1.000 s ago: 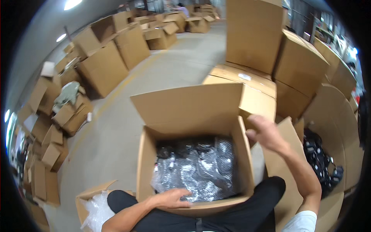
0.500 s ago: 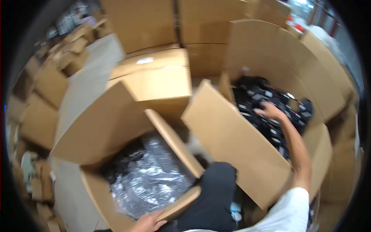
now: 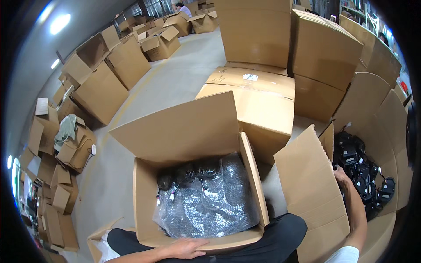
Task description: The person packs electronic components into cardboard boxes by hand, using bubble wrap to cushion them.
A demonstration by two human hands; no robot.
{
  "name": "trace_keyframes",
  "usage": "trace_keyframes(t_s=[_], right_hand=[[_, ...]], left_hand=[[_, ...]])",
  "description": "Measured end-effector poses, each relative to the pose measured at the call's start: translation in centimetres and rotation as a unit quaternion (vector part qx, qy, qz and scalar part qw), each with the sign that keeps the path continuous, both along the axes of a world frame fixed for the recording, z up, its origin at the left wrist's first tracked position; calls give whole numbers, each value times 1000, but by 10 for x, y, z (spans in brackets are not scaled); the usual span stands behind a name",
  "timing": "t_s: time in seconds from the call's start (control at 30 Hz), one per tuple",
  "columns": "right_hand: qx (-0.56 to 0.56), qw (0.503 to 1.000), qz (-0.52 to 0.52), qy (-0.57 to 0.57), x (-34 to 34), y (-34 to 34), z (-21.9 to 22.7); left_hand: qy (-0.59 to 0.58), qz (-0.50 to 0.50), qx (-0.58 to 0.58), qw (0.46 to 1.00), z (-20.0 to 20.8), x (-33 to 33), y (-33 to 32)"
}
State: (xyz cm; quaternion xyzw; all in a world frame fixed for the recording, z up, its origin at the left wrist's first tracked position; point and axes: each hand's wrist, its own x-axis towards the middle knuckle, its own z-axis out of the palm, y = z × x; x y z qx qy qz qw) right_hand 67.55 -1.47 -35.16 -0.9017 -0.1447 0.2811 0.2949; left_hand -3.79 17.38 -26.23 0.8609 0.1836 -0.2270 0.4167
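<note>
An open cardboard box [image 3: 144, 193] sits between my legs. Inside lie a clear bubble-wrap sheet [image 3: 197, 219] and, along the far side, several dark wrapped parts [image 3: 184, 174] with white-ended cables. My left hand [image 3: 188, 248] lies on the near rim, fingers stretched out, holding nothing. To the right stands a big open carton [image 3: 372, 98] with a heap of black plastic parts [image 3: 357, 162], some with labels and wire plugs. Inside its left side, next to the flap, my right hand [image 3: 341, 175] is closed at a dark thing; its fingertips are partly hidden.
The big carton's flap [image 3: 311, 184] leans between the two boxes. A closed carton [image 3: 258, 101] stands just beyond, with tall cartons [image 3: 324, 52] behind it. Open boxes [image 3: 101, 92] line the floor [image 3: 114, 166] on the left. A person [image 3: 183, 8] is far off.
The view has swung left, so both boxes appear further right. My right hand has moved from over the heap to the carton's left side. My left hand stays at the near rim.
</note>
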Motion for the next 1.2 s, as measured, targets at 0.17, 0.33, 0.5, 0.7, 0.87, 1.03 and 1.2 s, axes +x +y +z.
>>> trace_keyframes(t_s=[0.17, 0.33, 0.5, 0.7, 0.87, 1.03, 1.2], right_hand=[[-79, 990, 109, -37, -32, 5, 51], [-48, 987, 155, -17, -46, 19, 35], [4, 989, 112, -92, -55, -3, 42], [-18, 975, 168, -142, -52, -30, 36], [39, 978, 202, -21, -82, -45, 60], [6, 961, 251, 118, -123, -57, 124], [27, 924, 366, -109, -104, -79, 73]], left_hand=[[-49, -2, -34, 998, 0, 2, 3], [-43, 62, -38, 996, 33, 4, -2], [-36, 74, -50, 995, 43, 5, -5], [-9, 61, -33, 998, 46, 3, -6], [-41, 70, -14, 997, 61, 5, -11], [-44, 73, -12, 996, 58, 0, -13], [-58, 56, -9, 997, 45, 3, -10]])
